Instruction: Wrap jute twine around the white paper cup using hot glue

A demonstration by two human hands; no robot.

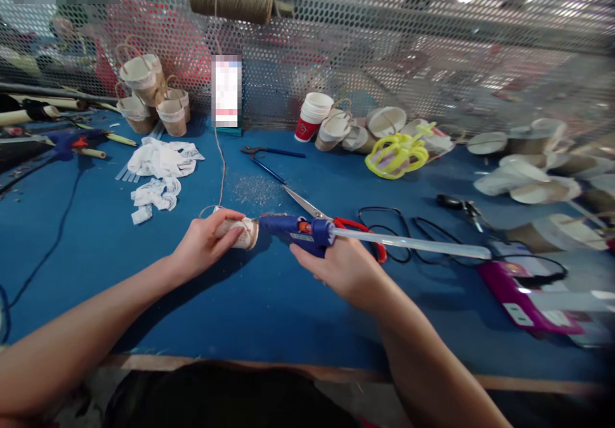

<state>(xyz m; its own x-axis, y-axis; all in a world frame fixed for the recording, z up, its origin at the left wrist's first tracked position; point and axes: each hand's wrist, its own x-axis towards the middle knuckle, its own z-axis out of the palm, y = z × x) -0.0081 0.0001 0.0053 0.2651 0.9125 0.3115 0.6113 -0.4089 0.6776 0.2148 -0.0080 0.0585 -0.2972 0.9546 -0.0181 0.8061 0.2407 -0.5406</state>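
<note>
My left hand is wrapped round a small paper cup lying on its side on the blue table. A thin twine strand runs from the cup up toward the spool at the back. My right hand grips a blue glue gun, whose nozzle touches the cup's rim. A clear glue stick sticks out of the gun's rear to the right. Red-handled scissors lie just behind the gun.
Twine-wrapped cups stand at the back left, and more cups and a yellow plastic piece lie at the back right. Blue pliers, torn paper scraps, a second glue gun, black cords and a mesh wall surround the area.
</note>
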